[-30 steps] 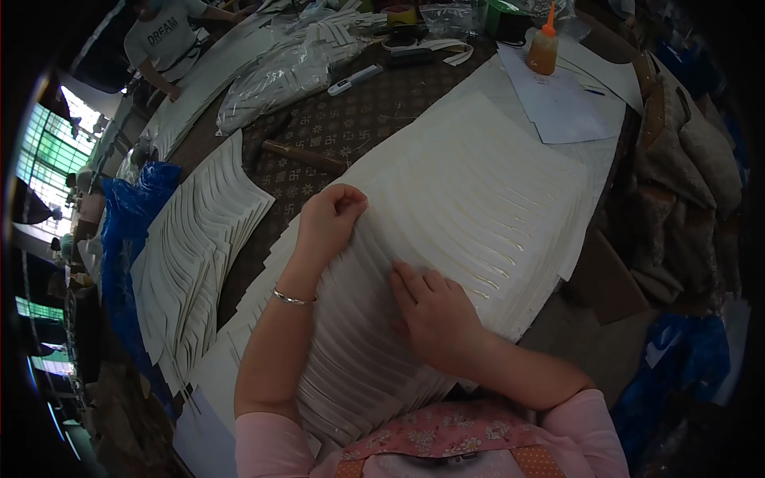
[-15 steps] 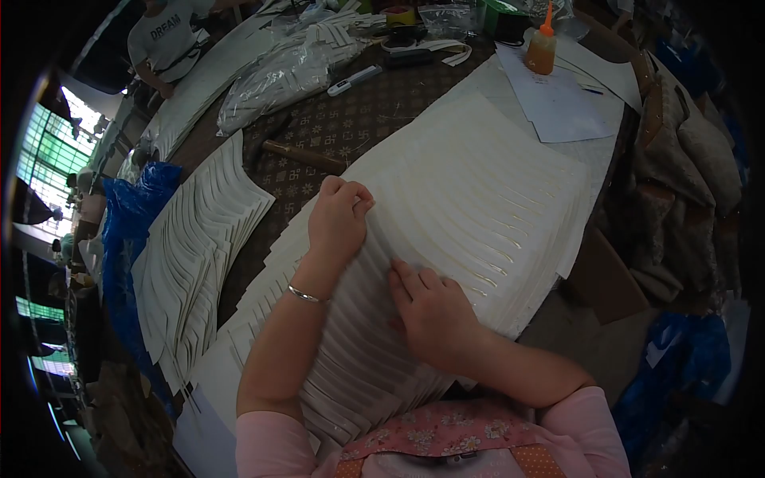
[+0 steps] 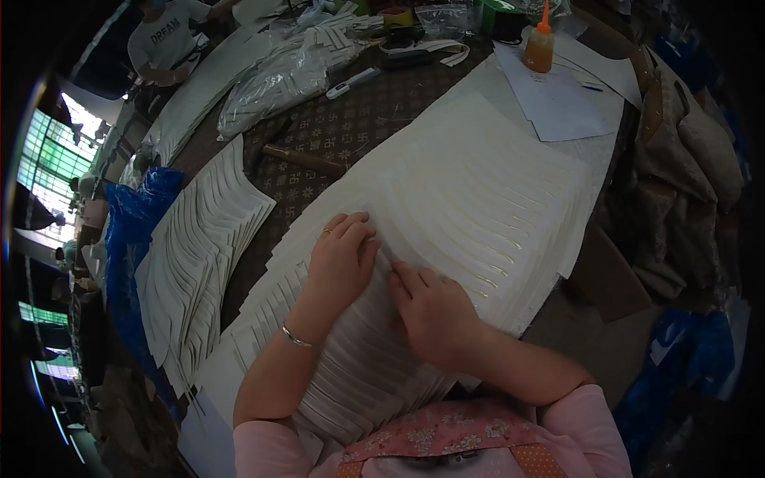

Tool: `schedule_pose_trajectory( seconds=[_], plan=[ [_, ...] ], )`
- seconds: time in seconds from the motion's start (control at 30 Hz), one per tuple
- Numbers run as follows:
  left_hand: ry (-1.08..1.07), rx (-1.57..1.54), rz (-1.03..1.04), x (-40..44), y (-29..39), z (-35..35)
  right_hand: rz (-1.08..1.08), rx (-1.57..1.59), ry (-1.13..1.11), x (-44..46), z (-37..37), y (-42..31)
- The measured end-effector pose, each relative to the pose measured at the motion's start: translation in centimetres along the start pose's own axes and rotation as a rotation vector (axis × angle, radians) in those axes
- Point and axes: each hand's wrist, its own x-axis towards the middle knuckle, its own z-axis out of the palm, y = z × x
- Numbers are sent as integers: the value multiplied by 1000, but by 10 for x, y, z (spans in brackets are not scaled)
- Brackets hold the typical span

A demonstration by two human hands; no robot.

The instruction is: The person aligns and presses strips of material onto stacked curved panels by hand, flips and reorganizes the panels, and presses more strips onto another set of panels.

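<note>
A broad white sheet [image 3: 470, 183] with curved lines of shiny glue lies in front of me, on a stack of similar sheets. Curved pale strips [image 3: 351, 382] overlap across its near part. My left hand [image 3: 344, 251], with a bracelet at the wrist, rests on the strips near the glue lines, its fingers bent and close together. My right hand [image 3: 434, 315] lies on the strips just to the right, its fingertips at the border of the glued area. Whatever is under the fingers of either hand is too small to make out.
Another pile of curved strips [image 3: 203, 247] lies at the left, by blue plastic [image 3: 135, 215]. Beyond are a wooden-handled tool [image 3: 303, 158], a cutter [image 3: 353, 83], a plastic bag [image 3: 275, 88] and a glue bottle [image 3: 539, 52] on paper. A co-worker [image 3: 165, 36] is at the far left.
My left hand has come down and a little to the right, toward my right hand, and its fingers now lie flatter. My right hand has hardly moved.
</note>
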Motion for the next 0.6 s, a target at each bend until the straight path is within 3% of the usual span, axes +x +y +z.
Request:
schedule_pose_trajectory(
  seconds=[0.13,0.2,0.33,0.43,0.6],
  plan=[
    [-57,27,-16,11,9,-5,-63,283,0,7,-24,31],
    [-71,64,9,13,11,-7,143,562,-241,18,-49,47],
    [-169,68,-51,13,17,-12,233,496,-75,41,-45,62],
    [-142,288,-20,8,25,-13,98,260,-8,52,-27,64],
    [-167,260,-32,5,24,-12,-2,61,31,49,-29,59]
  ],
)
